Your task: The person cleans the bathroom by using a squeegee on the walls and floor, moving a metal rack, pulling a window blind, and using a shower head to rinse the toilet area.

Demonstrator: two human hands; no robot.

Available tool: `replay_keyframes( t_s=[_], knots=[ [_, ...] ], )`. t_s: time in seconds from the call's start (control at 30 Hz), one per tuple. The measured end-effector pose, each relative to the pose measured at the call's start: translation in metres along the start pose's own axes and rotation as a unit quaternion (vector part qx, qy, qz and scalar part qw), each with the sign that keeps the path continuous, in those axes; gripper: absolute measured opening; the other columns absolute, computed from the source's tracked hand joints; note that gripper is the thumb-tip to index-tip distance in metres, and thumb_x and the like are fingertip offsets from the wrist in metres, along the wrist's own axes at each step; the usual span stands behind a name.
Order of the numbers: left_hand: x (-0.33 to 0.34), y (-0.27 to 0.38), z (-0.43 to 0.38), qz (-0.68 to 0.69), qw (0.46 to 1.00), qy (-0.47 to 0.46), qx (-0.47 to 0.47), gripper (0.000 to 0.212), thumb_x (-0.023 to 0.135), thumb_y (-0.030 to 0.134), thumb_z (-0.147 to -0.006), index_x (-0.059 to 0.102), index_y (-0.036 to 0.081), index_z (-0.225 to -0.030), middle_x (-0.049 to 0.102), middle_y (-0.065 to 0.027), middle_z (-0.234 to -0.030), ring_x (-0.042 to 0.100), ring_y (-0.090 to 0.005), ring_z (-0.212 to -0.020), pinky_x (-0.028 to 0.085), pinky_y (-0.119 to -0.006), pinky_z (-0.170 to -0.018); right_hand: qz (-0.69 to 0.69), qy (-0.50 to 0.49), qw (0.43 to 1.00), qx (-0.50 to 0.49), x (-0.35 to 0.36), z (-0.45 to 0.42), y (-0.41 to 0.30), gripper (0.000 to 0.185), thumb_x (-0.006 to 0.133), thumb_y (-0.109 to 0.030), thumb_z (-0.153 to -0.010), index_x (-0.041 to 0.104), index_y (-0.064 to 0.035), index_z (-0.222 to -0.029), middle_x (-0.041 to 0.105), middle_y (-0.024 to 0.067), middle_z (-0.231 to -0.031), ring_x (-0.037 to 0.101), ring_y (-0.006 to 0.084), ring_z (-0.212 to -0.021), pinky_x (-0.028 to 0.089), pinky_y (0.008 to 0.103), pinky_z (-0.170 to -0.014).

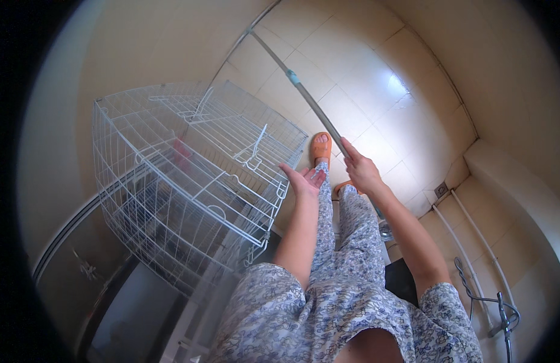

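Observation:
My right hand [362, 171] is closed around the lower part of a long grey telescopic pole [317, 110] with a light-blue collar. The pole slants up and left over the tiled floor [352, 97], and its far end reaches the foot of the wall; what it ends in cannot be made out. Palm up and fingers apart, my left hand [306, 180] holds nothing. It is just right of a white wire cage [189, 181], whose near corner is close to my left forearm. Whether hand and cage touch is unclear.
Below my hands an orange slipper [321, 147] is on one foot, with the other slipper partly hidden. White pipes [484, 247] and a metal tap with a hose [505, 313] are at the right. A floor drain [441, 189] lies near the right wall.

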State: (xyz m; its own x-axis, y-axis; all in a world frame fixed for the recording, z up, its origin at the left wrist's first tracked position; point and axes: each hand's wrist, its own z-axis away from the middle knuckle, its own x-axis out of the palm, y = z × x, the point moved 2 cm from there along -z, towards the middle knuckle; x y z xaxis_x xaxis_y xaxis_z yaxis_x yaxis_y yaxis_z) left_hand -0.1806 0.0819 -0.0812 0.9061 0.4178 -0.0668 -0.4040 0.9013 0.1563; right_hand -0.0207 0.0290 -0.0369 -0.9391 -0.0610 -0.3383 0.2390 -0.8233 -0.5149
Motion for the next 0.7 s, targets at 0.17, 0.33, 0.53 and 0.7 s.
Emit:
replay_keyframes(
  t_s=[0.17, 0.33, 0.53, 0.7],
  knots=[
    [-0.012, 0.005, 0.017, -0.016, 0.992, 0.118, 0.036, 0.095, 0.039, 0.072, -0.073, 0.018, 0.002, -0.133, 0.027, -0.0171, -0.127, 0.049, -0.0247, -0.091, 0.048, -0.033, -0.070, 0.034, 0.011, 0.999, -0.011, 0.032, -0.026, -0.046, 0.047, 0.040, -0.020, -0.088, 0.029, -0.0265, -0.133, 0.060, 0.0204, -0.090, 0.058, 0.0346, -0.086, 0.045, 0.0419, -0.073],
    [-0.032, 0.001, -0.002, -0.014, 0.991, 0.078, 0.105, 0.083, 0.038, 0.065, -0.080, 0.013, 0.009, -0.137, 0.028, -0.0115, -0.127, 0.046, -0.0196, -0.093, 0.047, -0.033, -0.073, 0.076, 0.018, 0.996, -0.042, 0.054, -0.035, -0.052, 0.050, 0.043, -0.017, -0.085, 0.029, -0.0181, -0.132, 0.051, 0.0220, -0.113, 0.051, 0.0357, -0.102, 0.046, 0.0441, -0.076],
    [-0.035, 0.001, -0.002, -0.077, 0.987, 0.074, 0.122, 0.075, 0.035, 0.064, -0.081, 0.028, 0.004, -0.127, 0.040, -0.0105, -0.108, 0.048, -0.0196, -0.089, 0.045, -0.034, -0.071, 0.130, -0.047, 0.990, -0.036, 0.046, -0.034, -0.059, 0.057, 0.043, -0.015, -0.083, 0.022, -0.0158, -0.136, 0.042, 0.0240, -0.123, 0.047, 0.0363, -0.110, 0.045, 0.0426, -0.081],
    [-0.046, 0.002, -0.016, -0.108, 0.984, 0.070, 0.122, 0.074, 0.034, 0.067, -0.080, 0.038, 0.000, -0.113, 0.045, -0.0110, -0.099, 0.049, -0.0221, -0.086, 0.044, -0.035, -0.070, 0.218, 0.002, 0.974, -0.063, 0.060, -0.045, -0.036, 0.060, 0.042, -0.018, -0.083, 0.017, -0.0200, -0.137, 0.058, 0.0211, -0.091, 0.059, 0.0338, -0.080, 0.048, 0.0423, -0.069]
  ],
)
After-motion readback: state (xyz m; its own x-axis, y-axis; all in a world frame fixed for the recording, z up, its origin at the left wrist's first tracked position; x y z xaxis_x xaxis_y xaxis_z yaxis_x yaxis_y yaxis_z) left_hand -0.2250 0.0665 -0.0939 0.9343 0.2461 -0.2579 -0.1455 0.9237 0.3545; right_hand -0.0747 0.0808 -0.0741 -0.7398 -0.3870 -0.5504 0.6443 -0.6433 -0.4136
